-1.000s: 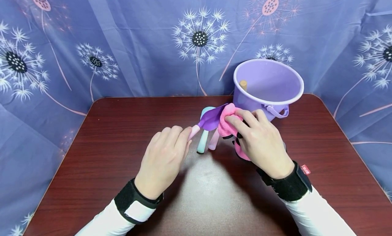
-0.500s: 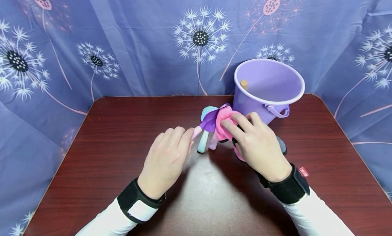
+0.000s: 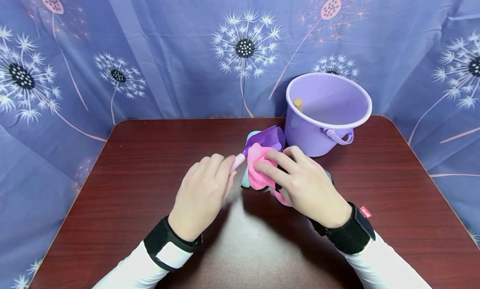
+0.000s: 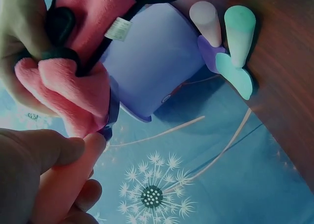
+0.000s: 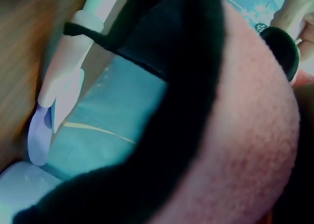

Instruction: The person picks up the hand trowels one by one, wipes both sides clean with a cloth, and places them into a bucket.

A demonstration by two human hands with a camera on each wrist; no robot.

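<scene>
The worktop (image 3: 142,184) carries a bucket (image 3: 309,139) near its far right corner. A purple trowel (image 3: 264,139) slants toward the far edge from your left hand (image 3: 200,193), which grasps its pink handle (image 3: 238,162); your right hand (image 3: 305,182) grips a pink cloth (image 3: 258,166) against it.

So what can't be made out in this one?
Head: lower end of the tan stick, behind the near wall of the bucket.
Left wrist: blade of the held shovel, mostly behind the pink cloth.
Right wrist: most of the bucket, cut off at lower left.
</scene>
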